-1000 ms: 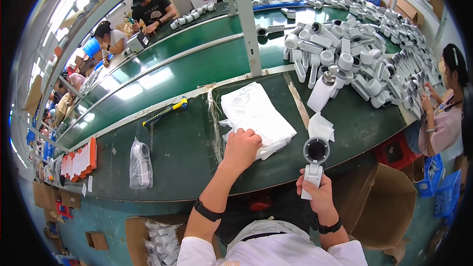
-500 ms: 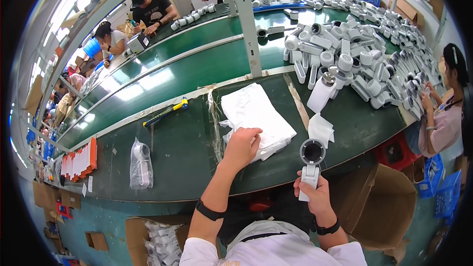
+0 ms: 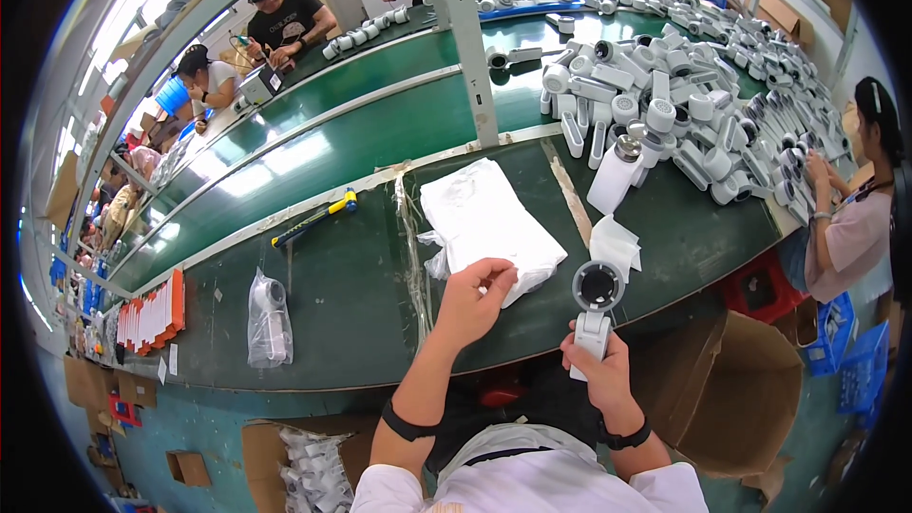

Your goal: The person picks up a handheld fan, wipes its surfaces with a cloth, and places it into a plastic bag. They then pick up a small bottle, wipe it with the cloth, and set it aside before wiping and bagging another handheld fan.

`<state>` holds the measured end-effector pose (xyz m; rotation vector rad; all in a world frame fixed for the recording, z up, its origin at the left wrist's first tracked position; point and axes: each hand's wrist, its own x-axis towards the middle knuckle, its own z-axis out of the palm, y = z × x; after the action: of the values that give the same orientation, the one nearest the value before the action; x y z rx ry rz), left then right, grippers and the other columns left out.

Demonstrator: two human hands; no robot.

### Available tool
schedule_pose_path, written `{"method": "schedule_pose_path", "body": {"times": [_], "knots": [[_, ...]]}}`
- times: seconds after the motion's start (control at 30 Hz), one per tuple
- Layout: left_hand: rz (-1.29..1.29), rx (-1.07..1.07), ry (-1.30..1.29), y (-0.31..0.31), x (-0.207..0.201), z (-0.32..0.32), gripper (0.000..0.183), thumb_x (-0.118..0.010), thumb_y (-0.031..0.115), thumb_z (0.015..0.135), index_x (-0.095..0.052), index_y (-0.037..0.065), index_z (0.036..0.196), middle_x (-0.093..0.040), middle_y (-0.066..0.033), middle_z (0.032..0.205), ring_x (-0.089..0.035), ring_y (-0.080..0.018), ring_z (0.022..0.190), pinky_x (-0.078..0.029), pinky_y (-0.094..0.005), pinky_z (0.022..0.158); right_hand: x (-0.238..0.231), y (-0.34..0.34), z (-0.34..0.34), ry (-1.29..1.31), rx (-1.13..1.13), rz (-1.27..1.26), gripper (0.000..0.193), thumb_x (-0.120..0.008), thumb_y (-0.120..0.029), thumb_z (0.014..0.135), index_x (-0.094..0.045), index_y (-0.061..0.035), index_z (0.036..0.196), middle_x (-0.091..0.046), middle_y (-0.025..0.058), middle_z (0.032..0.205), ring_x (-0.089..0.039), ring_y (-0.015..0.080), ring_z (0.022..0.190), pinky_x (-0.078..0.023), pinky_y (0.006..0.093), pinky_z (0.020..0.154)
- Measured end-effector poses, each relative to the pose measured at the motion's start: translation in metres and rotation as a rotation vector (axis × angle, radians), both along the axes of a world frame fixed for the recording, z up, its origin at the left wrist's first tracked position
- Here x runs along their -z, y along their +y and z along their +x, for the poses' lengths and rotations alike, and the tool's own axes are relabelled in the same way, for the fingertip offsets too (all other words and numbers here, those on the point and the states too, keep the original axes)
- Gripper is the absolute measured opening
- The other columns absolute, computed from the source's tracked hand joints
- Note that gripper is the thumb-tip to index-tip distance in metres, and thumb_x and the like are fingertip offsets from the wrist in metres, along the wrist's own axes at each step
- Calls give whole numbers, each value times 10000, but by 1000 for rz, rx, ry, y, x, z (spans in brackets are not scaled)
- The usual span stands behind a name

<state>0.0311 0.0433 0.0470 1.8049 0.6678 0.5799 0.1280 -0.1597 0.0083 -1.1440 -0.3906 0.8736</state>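
Note:
My right hand [image 3: 600, 363] is closed around the handle of a white handheld appliance [image 3: 595, 309]. Its round head has a grey ring and a dark middle, and points away from me. My left hand [image 3: 475, 296] is at the near edge of a stack of thin white plastic bags [image 3: 489, 214]. Thumb and fingers are curled together there; whether they pinch a bag is hidden. Beyond the appliance lie a crumpled white wipe [image 3: 616, 245] and a white bottle with a metal top [image 3: 616, 176].
A large heap of similar white appliances [image 3: 655, 104] covers the back right. Leftward lie a yellow-and-black hammer [image 3: 315, 218], a bagged appliance [image 3: 270, 318] and orange-white boxes [image 3: 157, 312]. An upright metal post [image 3: 465, 47] stands ahead. Cardboard boxes [image 3: 736, 399] flank me; a co-worker [image 3: 845, 218] sits right.
My left hand has shifted slightly right and nearer to me, its fingers drawing together. The appliance in my right hand has tilted a little. The co-worker at right has moved their hands.

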Motion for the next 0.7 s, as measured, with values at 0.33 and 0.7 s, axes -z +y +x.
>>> {"method": "schedule_pose_path", "body": {"times": [0.33, 0.7], "knots": [[-490, 82, -340, -50, 25, -5, 128, -621, 37, 907, -612, -21, 1020, -667, -53, 901, -620, -96, 819, -488, -208, 724, -2, 54, -6, -6, 284, -60, 327, -707, -29, 787, -562, -4, 1079, -623, 50, 907, -586, 91, 720, -475, 230, 647], [-732, -24, -389, -47, 28, -9, 211, -581, 55, 908, -573, -1, 1111, -652, -93, 977, -644, -157, 825, -531, -288, 746, 0, 42, -7, -146, 248, -44, 328, -612, 20, 819, -525, 14, 1136, -615, 74, 888, -578, 126, 634, -470, 260, 565]]}}
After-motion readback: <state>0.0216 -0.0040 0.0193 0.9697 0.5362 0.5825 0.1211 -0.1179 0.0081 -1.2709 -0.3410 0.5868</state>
